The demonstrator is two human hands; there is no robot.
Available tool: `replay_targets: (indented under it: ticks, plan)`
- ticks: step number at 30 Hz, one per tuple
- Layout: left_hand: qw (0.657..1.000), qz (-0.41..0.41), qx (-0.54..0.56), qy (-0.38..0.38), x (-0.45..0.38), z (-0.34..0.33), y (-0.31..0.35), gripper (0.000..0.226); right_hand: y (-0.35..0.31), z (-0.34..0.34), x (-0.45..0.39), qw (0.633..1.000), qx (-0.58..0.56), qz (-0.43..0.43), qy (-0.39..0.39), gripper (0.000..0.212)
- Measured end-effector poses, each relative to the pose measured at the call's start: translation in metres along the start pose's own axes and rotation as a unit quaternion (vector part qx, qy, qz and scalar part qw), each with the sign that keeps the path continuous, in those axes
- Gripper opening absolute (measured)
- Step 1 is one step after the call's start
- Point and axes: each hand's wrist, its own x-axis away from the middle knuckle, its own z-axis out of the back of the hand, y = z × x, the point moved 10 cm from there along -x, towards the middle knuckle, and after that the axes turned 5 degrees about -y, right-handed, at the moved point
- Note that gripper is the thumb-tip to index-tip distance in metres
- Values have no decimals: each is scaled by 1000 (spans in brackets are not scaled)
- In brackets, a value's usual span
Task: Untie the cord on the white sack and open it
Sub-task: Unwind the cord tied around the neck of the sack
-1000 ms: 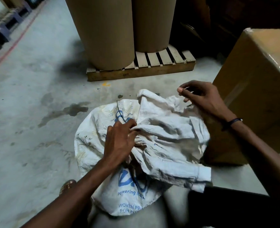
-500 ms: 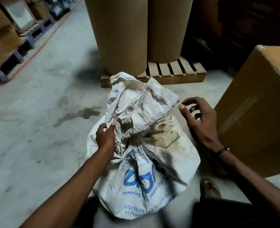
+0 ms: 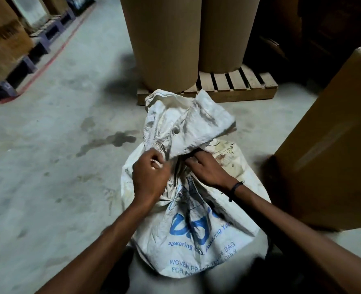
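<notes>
sack (image 3: 198, 230): woven plastic weave, matt white, looking grimy and crinkling all over, blue print on it
eyelet (image 3: 176, 130): looking like dull metal, set in the sack's top flap
floor (image 3: 58, 145): bare concrete, rough and matt, showing dark stains
pallet (image 3: 234, 85): raw unfinished wood slats
rolls (image 3: 164, 39): brown paper, smooth, matt
box (image 3: 332, 145): brown cardboard, showing a slight sheen

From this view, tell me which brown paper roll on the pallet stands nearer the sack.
The left roll. Its base reaches down to just behind the sack top, while the right roll ends farther back on the pallet.
</notes>
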Motion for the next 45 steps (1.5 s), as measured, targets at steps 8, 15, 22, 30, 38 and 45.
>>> replay_targets:
  ticks: [8, 15, 22, 30, 38, 45]
  plan:
    - [918, -150, -260, -260, -11, -67, -8, 82, 53, 17, 8, 985, -99, -89, 106, 55]
    - [938, 1, -257, -233, -25, -79, -28, 101, 82, 14, -1, 987, -83, -110, 79, 63]
    - [945, -10, -276, -176, -30, -80, -20, 86, 118, -14, -29, 983, -72, -153, 76, 51]
    - [953, -18, -259, -158, -34, -66, -37, 82, 158, -48, -43, 963, -77, -207, 154, 24]
    - [949, 22, -275, -151, -42, -49, -67, 82, 170, -61, -53, 947, -163, -219, 167, 12]
    - [945, 22, -285, -158, -42, -52, -69, 82, 164, -44, -51, 931, -220, -217, 196, 5]
